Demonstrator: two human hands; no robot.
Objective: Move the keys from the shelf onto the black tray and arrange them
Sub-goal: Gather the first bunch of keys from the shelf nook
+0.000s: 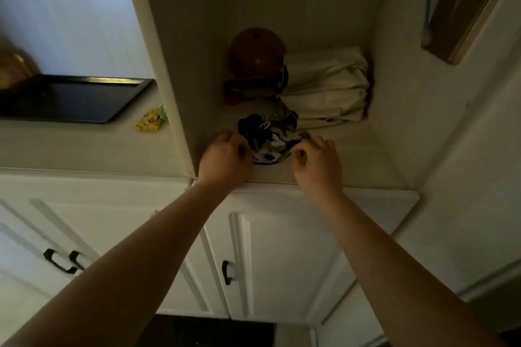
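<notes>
Both bare arms are being stretched forward into the dim shelf (pixel 352 155) recess, wrists level with its front lip. The left hand (pixel 225 155) is being held knuckles-up with its fingers curled and pinched at the left rim of the pile of keys (pixel 267 135); whether anything is actually being gripped cannot be told, since the fingertips are turned away. The right hand (pixel 317 159) is being held the same way at the right rim of the pile, thumb and forefinger drawn together at something small and dark; what is being pinched is too blurred to tell.

Between and just beyond the two hands the keys are lying in a tangled heap of dark fobs, a pale ring and patterned tags, near the shelf's front edge.

Beyond the heap, a round brown object (pixel 255 51) and a folded cream cloth (pixel 327 87) are filling the back of the recess. To the right of the right hand a stretch of bare shelf is lying open up to the side wall. To the left of the left hand the recess wall is standing close; past it, well apart, the black tray (pixel 70 98) is sitting on the counter with a yellow packet (pixel 149 120) beside it.
</notes>
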